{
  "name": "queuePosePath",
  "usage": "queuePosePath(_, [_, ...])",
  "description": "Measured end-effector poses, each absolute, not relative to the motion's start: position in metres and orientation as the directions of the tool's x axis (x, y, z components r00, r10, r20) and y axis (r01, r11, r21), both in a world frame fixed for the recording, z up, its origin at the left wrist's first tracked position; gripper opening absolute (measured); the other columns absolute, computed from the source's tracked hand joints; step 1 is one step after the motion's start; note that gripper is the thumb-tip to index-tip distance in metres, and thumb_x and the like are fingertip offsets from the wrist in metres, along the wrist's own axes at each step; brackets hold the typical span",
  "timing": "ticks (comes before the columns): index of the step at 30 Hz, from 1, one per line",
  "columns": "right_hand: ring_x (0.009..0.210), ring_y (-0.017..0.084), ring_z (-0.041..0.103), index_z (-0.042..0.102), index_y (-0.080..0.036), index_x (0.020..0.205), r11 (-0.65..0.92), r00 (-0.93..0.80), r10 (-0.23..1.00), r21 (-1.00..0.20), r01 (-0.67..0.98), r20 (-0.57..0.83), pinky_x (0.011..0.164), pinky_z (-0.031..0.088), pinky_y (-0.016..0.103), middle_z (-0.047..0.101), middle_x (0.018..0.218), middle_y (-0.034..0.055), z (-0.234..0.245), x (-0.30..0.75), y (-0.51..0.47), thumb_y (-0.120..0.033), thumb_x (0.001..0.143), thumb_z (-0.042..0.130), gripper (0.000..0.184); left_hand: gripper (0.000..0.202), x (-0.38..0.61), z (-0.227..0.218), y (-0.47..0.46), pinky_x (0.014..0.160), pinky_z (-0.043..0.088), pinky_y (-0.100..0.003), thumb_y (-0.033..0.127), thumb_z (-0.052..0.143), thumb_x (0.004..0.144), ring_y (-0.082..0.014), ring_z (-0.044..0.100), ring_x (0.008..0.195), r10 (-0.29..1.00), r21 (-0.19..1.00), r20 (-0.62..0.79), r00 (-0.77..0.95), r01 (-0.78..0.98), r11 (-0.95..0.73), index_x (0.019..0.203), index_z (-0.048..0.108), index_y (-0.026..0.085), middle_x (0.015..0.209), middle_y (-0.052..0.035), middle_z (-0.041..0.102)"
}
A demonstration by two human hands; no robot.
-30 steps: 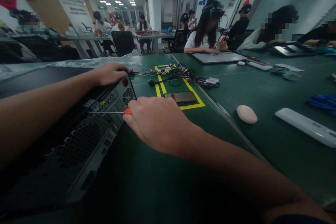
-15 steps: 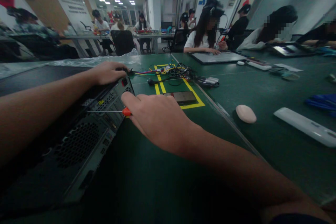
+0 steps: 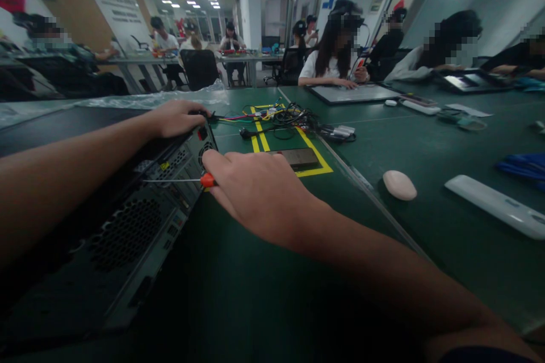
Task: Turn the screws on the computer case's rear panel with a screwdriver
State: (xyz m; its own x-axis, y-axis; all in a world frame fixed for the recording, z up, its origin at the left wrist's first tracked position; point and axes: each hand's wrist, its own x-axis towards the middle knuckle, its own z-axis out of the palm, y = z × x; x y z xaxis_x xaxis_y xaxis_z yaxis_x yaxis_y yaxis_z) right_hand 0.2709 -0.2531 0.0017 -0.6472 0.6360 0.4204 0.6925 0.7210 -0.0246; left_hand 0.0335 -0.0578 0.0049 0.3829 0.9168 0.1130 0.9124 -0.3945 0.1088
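Head view: at the near left, a black computer case [image 3: 123, 232] stands on the green table [image 3: 383, 136], its rear face turned toward the right, with a honeycomb vent, ports and a red switch [image 3: 201, 134] showing. Clear plastic film [image 3: 200, 93] lies beyond it at the far left. The person's left hand [image 3: 181, 118] rests over the far top corner of the case, just above the switch; its fingertips are hidden, so I cannot tell whether it grips the edge or only presses on it. Slightly right and nearer, a screwdriver [image 3: 207, 180] with an orange handle lies level, its thin shaft pointing left to the upper part of the rear face; whether the tip sits in a screw is too dark to tell. The right hand [image 3: 259, 193] is closed around that handle. Beyond this hand, tangled cables [image 3: 293, 116] and a flat dark box [image 3: 302, 157] lie by yellow tape [image 3: 315, 171] stuck on the table. Farther right, a co-worker [image 3: 326, 65] sits with one hand on a flat panel [image 3: 353, 92]. At right, nearer, lie a rounded pale pink object [image 3: 399, 185], a long white bar [image 3: 496, 204] and a blue bundle [image 3: 522, 170].
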Motion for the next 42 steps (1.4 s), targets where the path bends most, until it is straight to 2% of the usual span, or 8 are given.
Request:
queuePosePath(6, [0.083, 0.025, 0.072, 0.061, -0.016, 0.113, 0.704, -0.641, 0.667, -0.037, 0.71, 0.379, 0.068, 0.049, 0.035, 0.076, 0.1, 0.0075, 0.004, 0.271, -0.254, -0.024, 0.102, 0.05, 0.018, 0.07, 0.034, 0.006, -0.059, 0.11, 0.042, -0.044, 0.049, 0.04, 0.085, -0.0342, 0.06, 0.119, 0.912, 0.119, 0.098, 0.399, 0.905, -0.409, 0.134, 0.067, 0.009, 0.135, -0.017, 0.067])
queuePosePath(9, [0.084, 0.025, 0.071, 0.062, -0.016, 0.113, 0.705, -0.642, 0.672, -0.052, 0.708, 0.368, 0.07, 0.049, 0.035, 0.076, 0.102, 0.008, 0.004, 0.27, -0.254, -0.025, 0.102, 0.05, 0.018, 0.068, 0.032, 0.005, -0.057, 0.11, 0.042, -0.044, 0.048, 0.04, 0.085, -0.0333, 0.061, 0.118, 0.909, 0.119, 0.113, 0.402, 0.902, -0.414, 0.134, 0.067, 0.01, 0.135, -0.0152, 0.067])
queuePosePath(12, [0.083, 0.024, 0.072, 0.062, -0.016, 0.109, 0.696, -0.633, 0.679, -0.052, 0.716, 0.372, 0.068, 0.047, 0.035, 0.076, 0.099, 0.0072, 0.003, 0.269, -0.254, -0.025, 0.102, 0.051, 0.016, 0.065, 0.031, 0.003, -0.055, 0.109, 0.043, -0.044, 0.049, 0.041, 0.085, -0.0327, 0.061, 0.117, 0.912, 0.108, 0.121, 0.391, 0.909, -0.404, 0.133, 0.068, 0.013, 0.134, -0.0129, 0.068])
queuePosePath(17, [0.082, 0.025, 0.072, 0.063, -0.016, 0.105, 0.701, -0.637, 0.666, -0.032, 0.712, 0.388, 0.063, 0.045, 0.034, 0.076, 0.097, 0.0068, 0.001, 0.268, -0.254, -0.026, 0.102, 0.05, 0.017, 0.066, 0.028, 0.0, -0.05, 0.107, 0.044, -0.043, 0.047, 0.04, 0.085, -0.0315, 0.062, 0.113, 0.896, 0.118, 0.13, 0.424, 0.891, -0.439, 0.131, 0.069, 0.01, 0.129, -0.0142, 0.07])
queuePosePath(22, [0.079, 0.025, 0.072, 0.065, -0.017, 0.101, 0.709, -0.634, 0.648, -0.03, 0.704, 0.422, 0.057, 0.042, 0.034, 0.075, 0.093, 0.0049, 0.0, 0.268, -0.255, -0.022, 0.101, 0.05, 0.016, 0.066, 0.026, -0.003, -0.045, 0.107, 0.045, -0.045, 0.05, 0.043, 0.081, -0.0355, 0.064, 0.113, 0.897, 0.131, 0.164, 0.41, 0.892, -0.432, 0.128, 0.073, 0.014, 0.128, -0.0126, 0.071])
queuePosePath(29, [0.083, 0.025, 0.071, 0.066, -0.018, 0.101, 0.704, -0.631, 0.654, -0.03, 0.71, 0.416, 0.055, 0.042, 0.035, 0.073, 0.096, 0.004, 0.001, 0.268, -0.257, -0.025, 0.103, 0.048, 0.019, 0.063, 0.023, -0.007, -0.038, 0.107, 0.046, -0.046, 0.052, 0.046, 0.078, -0.0368, 0.064, 0.115, 0.897, 0.157, 0.193, 0.398, 0.89, -0.429, 0.125, 0.076, 0.021, 0.125, -0.0084, 0.074])
queuePosePath(42, [0.086, 0.026, 0.069, 0.068, -0.018, 0.108, 0.706, -0.63, 0.661, -0.052, 0.706, 0.409, 0.055, 0.042, 0.035, 0.072, 0.105, 0.0059, 0.001, 0.269, -0.257, -0.031, 0.105, 0.046, 0.026, 0.066, 0.024, -0.006, -0.041, 0.108, 0.046, -0.043, 0.053, 0.043, 0.077, -0.0349, 0.064, 0.117, 0.897, 0.151, 0.192, 0.397, 0.891, -0.427, 0.124, 0.075, 0.02, 0.127, -0.0083, 0.073])
